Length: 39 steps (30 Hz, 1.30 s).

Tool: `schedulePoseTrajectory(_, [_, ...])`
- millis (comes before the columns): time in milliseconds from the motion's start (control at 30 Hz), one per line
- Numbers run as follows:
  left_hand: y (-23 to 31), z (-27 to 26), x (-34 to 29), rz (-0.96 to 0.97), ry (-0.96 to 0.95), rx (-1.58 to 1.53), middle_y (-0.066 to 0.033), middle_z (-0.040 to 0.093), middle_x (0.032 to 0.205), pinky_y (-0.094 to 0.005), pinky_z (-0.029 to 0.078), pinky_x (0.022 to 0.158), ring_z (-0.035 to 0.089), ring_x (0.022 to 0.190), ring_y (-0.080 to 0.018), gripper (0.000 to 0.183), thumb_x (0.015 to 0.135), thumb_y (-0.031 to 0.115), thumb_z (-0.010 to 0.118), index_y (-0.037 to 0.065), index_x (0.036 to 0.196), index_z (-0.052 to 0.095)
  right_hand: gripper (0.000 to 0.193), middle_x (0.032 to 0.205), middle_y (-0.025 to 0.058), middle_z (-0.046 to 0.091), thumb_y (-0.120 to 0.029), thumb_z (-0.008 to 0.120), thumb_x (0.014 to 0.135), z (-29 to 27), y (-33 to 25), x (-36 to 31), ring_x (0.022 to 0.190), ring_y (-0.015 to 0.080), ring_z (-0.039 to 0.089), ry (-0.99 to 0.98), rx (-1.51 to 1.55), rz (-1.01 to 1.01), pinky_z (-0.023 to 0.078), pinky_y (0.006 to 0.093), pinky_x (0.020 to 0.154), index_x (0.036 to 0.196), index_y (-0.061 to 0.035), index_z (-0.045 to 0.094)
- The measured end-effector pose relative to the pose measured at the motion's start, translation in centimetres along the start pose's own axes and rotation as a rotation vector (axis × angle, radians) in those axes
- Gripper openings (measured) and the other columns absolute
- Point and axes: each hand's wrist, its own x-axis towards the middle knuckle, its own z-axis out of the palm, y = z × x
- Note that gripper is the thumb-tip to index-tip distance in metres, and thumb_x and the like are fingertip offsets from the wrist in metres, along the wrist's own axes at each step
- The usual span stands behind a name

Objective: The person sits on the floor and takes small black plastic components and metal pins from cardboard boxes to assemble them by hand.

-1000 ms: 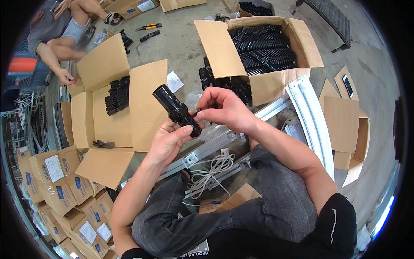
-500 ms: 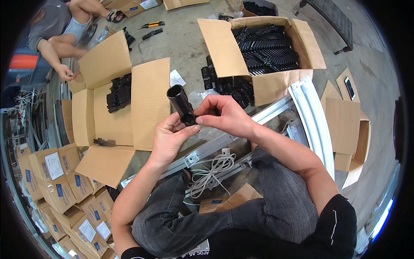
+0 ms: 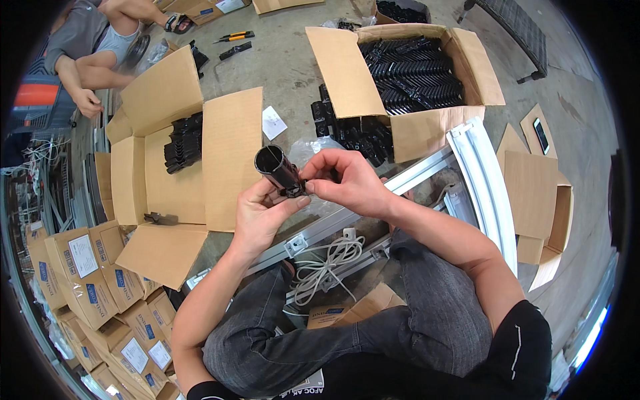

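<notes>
We hold the tube point(image 3: 281, 175) in the left hand point(image 3: 251, 217), thumb and fingers gripping its lower end; its long axis tilts up and leftward. The right hand point(image 3: 352, 183) pinches at its lower right side; we cannot tell on what.

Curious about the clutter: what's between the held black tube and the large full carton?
The head view shows clear plastic and a heap of black parts.

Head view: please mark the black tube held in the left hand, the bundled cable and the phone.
Black tube point(image 3: 285, 176): head view, on its side wall below the open end.
Bundled cable point(image 3: 327, 265): head view, mid-bundle.
Phone point(image 3: 541, 136): head view, on its screen.
</notes>
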Motion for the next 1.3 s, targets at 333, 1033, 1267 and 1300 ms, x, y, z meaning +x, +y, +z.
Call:
schedulePoseTrajectory(333, [-0.1, -0.1, 0.0, -0.004, 0.009, -0.005, -0.0062, 0.068, 0.113, -0.0282, 0.054, 0.092, 0.064, 0.104, -0.0126, 0.043, 0.082, -0.01, 0.072, -0.001, 0.123, 0.063, 0.015, 0.095, -0.0001, 0.066, -0.006, 0.069, 0.091, 0.2, 0.7, -0.2, 0.084, 0.0038, 0.058, 0.009, 0.167, -0.043, 0.048, 0.0212, 0.074, 0.105, -0.0001, 0.065])
schedulePoseTrajectory(1033, [-0.5, -0.6, 0.1, 0.003, 0.02, 0.012, -0.0075, 0.069, 0.116, -0.0295, 0.052, 0.094, 0.066, 0.105, -0.0145, 0.048, 0.081, -0.008, 0.074, 0.0, 0.127, 0.061, 0.015, 0.091, -0.0019, 0.066, -0.01, 0.069, 0.093, 0.3, 0.9, 0.0, 0.08, 0.0017, 0.056, 0.031, 0.076, -0.024, 0.046, 0.0191, 0.07, 0.104, 0.0005, 0.066])
schedulePoseTrajectory(1267, [-0.3, -0.3, 0.1, 0.011, 0.001, -0.01, -0.0072, 0.069, 0.114, -0.0294, 0.053, 0.094, 0.065, 0.105, -0.0142, 0.044, 0.082, -0.009, 0.073, -0.001, 0.124, 0.062, 0.015, 0.093, -0.0013, 0.066, -0.007, 0.069, 0.092, -0.1, 0.9, 0.0, 0.083, 0.0029, 0.057, 0.002, 0.046, -0.04, 0.047, 0.0209, 0.073, 0.104, 0.0002, 0.066])
schedulePoseTrajectory(1300, [-0.4, -0.4, 0.1, -0.001, -0.008, -0.025, -0.0072, 0.068, 0.117, -0.0308, 0.051, 0.097, 0.065, 0.107, -0.0146, 0.048, 0.08, -0.008, 0.075, 0.0, 0.126, 0.062, 0.015, 0.093, -0.0013, 0.066, -0.007, 0.069, 0.092, -0.1, 0.9, -0.1, 0.083, 0.0029, 0.057, 0.004, 0.046, -0.039, 0.047, 0.0209, 0.073, 0.104, 0.0002, 0.066])
